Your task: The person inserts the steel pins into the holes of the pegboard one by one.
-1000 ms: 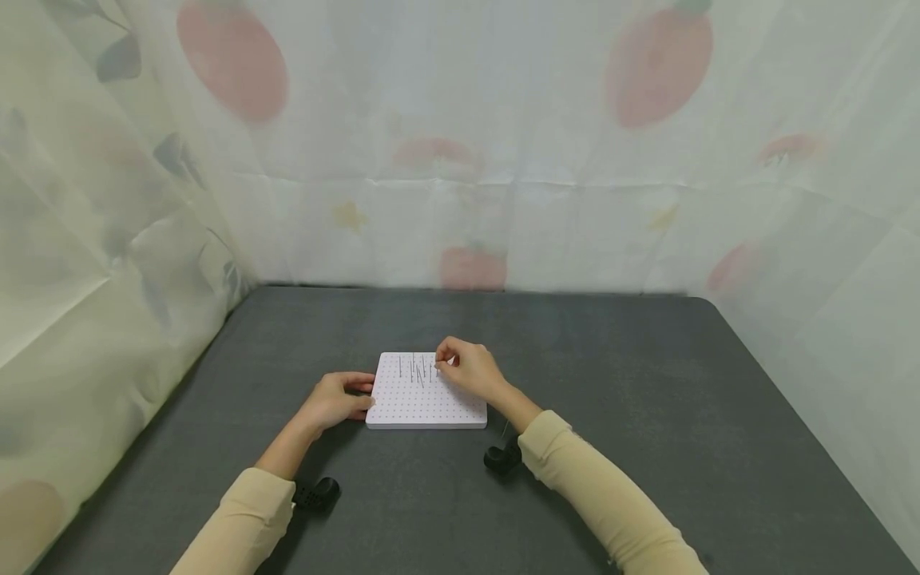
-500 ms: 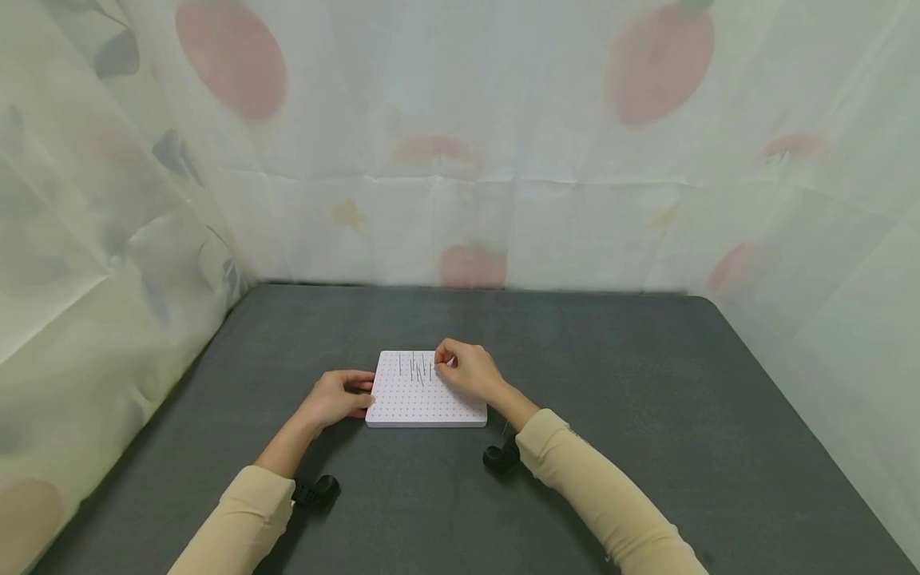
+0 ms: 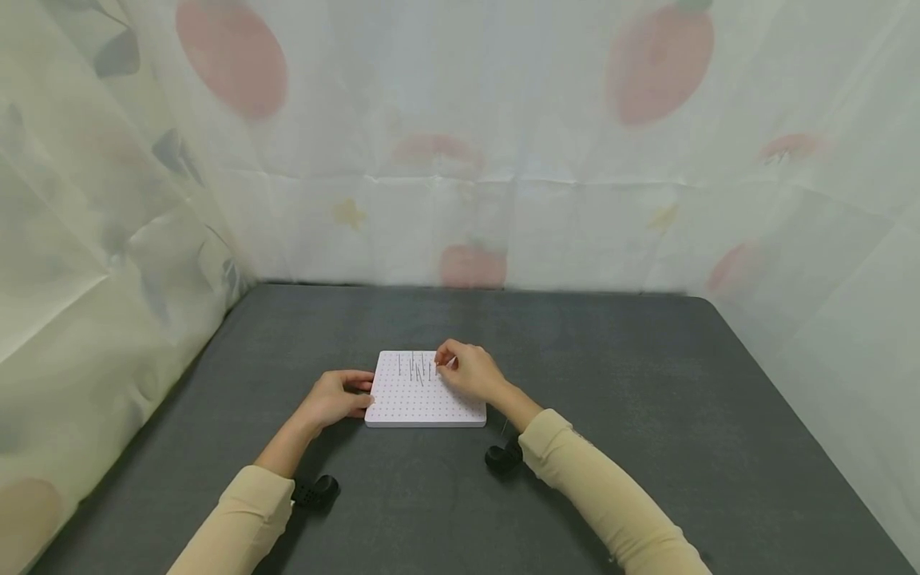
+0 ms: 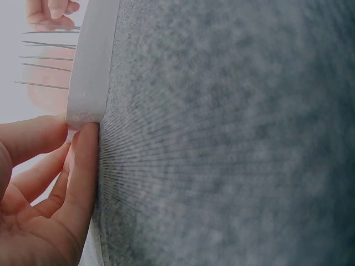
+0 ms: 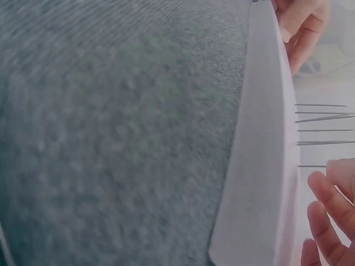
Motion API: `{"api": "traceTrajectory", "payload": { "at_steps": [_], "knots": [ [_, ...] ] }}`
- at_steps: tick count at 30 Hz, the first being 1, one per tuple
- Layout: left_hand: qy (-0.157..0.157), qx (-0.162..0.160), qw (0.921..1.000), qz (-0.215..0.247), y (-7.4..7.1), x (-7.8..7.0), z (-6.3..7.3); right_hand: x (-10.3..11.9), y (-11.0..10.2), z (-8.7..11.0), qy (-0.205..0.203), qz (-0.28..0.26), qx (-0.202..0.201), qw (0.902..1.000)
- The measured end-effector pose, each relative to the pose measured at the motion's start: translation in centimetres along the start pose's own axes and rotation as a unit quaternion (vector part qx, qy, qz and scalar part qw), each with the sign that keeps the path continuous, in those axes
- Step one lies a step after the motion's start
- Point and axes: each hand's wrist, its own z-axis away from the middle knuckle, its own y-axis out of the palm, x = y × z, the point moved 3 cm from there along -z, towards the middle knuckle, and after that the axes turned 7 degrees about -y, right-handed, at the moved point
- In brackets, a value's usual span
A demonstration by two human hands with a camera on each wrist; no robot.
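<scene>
A white board with a grid of small holes [image 3: 424,407] lies flat on the dark table. Several thin metal pins [image 3: 412,367] stand in its far part, most nearly upright and at least one leaning. My left hand [image 3: 336,397] holds the board's left edge between thumb and fingers, as the left wrist view shows up close. Over the board's far right part, my right hand [image 3: 470,372] pinches the top of a thin metal pin [image 5: 312,166], whose lower end meets the board. The right hand hides the board's far right corner in the head view.
The dark grey table [image 3: 611,383] extends around the board. Black wrist cameras hang beneath both wrists, the right one [image 3: 503,458] near the board's front right corner. A thin light line [image 5: 5,244] shows on the table. Patterned curtains [image 3: 561,231] stand behind and at the sides.
Almost nothing differs. The right hand stays at the same spot on the board with only slight finger movement, and the left hand keeps its hold on the edge.
</scene>
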Motion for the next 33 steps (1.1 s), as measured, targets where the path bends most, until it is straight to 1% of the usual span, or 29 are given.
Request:
{"api": "traceTrajectory", "payload": {
  "at_steps": [5,13,19,27,33],
  "knots": [
    [0.002,-0.002,1.0,-0.001,0.1,0.1,-0.1,0.2,-0.9,0.1,-0.017,0.001,-0.007,0.9998],
    [-0.001,-0.002,1.0,-0.002,0.1,0.1,0.0,0.0,-2.5,1.1,-0.026,-0.024,-0.005,0.9993],
    [-0.003,0.001,1.0,0.005,0.1,0.1,0.0,-0.4,-3.3,2.1,-0.054,-0.021,-0.002,0.9983],
    [-0.003,-0.003,1.0,-0.001,0.0,0.0,-0.1,-1.0,-4.2,3.6,-0.073,-0.02,0.018,0.997],
    [0.0,0.0,1.0,-0.001,0.1,-0.1,-0.1,-1.7,-5.0,5.0,-0.087,-0.006,0.039,0.9954]
  ]
}}
